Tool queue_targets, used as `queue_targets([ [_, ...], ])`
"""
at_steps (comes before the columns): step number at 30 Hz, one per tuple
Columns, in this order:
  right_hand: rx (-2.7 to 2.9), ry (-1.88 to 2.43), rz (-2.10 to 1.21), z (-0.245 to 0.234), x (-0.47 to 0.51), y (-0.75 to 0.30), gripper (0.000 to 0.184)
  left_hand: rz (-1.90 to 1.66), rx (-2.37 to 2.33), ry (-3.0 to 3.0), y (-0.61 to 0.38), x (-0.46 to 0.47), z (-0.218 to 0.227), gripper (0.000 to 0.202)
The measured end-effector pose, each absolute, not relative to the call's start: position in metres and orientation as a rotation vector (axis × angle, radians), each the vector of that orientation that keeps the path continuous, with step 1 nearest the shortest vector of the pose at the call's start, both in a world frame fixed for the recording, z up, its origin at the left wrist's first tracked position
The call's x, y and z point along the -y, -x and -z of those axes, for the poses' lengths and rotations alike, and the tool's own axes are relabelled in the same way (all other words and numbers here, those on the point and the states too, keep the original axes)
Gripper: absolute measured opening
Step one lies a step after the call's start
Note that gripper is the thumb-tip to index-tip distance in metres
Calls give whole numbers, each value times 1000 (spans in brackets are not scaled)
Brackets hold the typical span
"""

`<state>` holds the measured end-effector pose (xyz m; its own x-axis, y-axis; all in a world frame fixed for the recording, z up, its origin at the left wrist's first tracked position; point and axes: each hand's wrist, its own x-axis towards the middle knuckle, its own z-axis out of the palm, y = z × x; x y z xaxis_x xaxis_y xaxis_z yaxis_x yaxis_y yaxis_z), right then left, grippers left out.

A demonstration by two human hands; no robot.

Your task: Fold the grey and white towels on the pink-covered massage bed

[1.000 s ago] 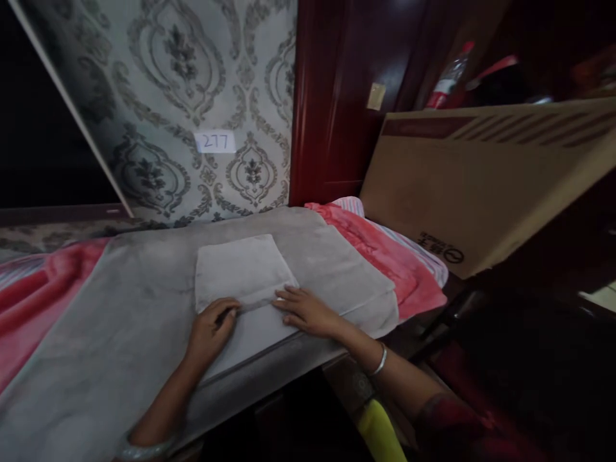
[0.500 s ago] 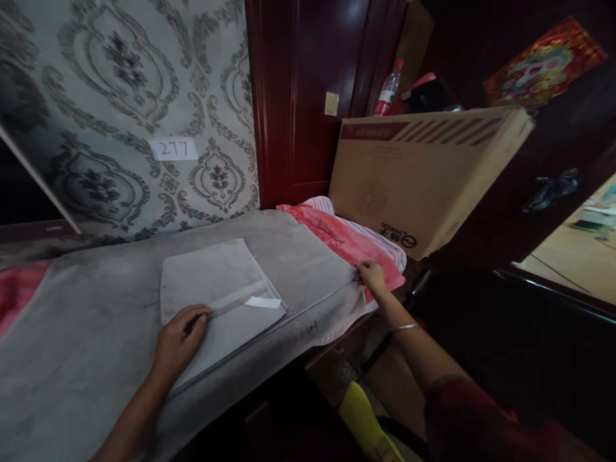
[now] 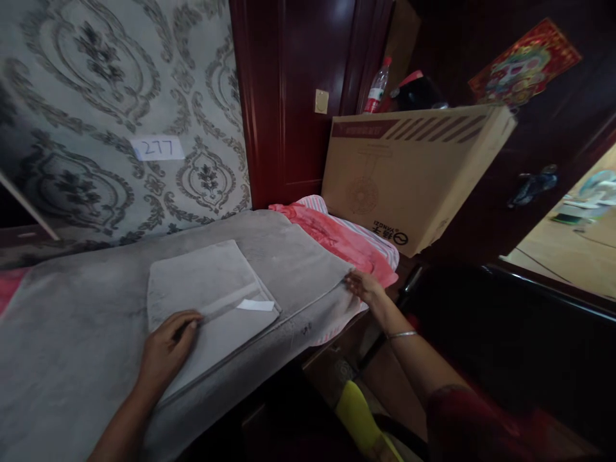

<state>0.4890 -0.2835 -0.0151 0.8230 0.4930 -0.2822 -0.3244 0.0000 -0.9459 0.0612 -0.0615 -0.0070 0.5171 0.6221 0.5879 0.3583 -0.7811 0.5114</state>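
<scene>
A flat, light grey folded piece (image 3: 202, 276) lies on the grey plush cover (image 3: 96, 301); I cannot tell whether it is cloth or a bag. Across it runs a narrow, shiny strip (image 3: 224, 308), with a white label (image 3: 256, 305) near its right end. My left hand (image 3: 168, 350) rests on the piece, thumb and fingers pinched at the strip's left end. Farther right, my right hand (image 3: 364, 285) has its fingers closed at the cover's right front corner, beside a red cloth (image 3: 332, 234). The exact hold of its fingertips is partly hidden.
Behind the cover's right end stands a large cardboard box (image 3: 409, 173), with a bottle (image 3: 378, 86) behind its top edge. A black seat-like surface (image 3: 505, 340) is at the right. Something yellow (image 3: 356, 414) lies below the front edge. Patterned wallpaper (image 3: 106, 83) backs the left.
The whole view has shifted, so most things appear a little farther left. Both hands stay at the same spots on the strip and the cover's corner.
</scene>
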Motion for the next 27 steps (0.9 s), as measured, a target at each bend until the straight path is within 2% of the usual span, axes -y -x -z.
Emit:
queue_targets([
  [4,227,1533,-590,8,262,-492,30,-1129,-826,-2392,-61,63,8,34],
  [10,384,1746,-333,-9,237,-482,20,-1091,-883,-2234,-62,62,9,33],
  [15,637,1839,-119,-57,188,-444,18,-918,-960,-1852,-70,54,-11,40],
  [19,994,1821,-78,-95,139,-363,13,-835,-874,-1313,-81,46,-36,49],
  [22,1441,1871,-75,-95,129,-288,17,-812,-825,-960,-82,39,-44,38],
  [24,1789,1889,-43,-80,136,-247,28,-806,-799,-810,-78,34,-42,27],
  [27,2045,1839,-49,-47,154,-214,35,-815,-785,-778,-72,28,-31,12],
])
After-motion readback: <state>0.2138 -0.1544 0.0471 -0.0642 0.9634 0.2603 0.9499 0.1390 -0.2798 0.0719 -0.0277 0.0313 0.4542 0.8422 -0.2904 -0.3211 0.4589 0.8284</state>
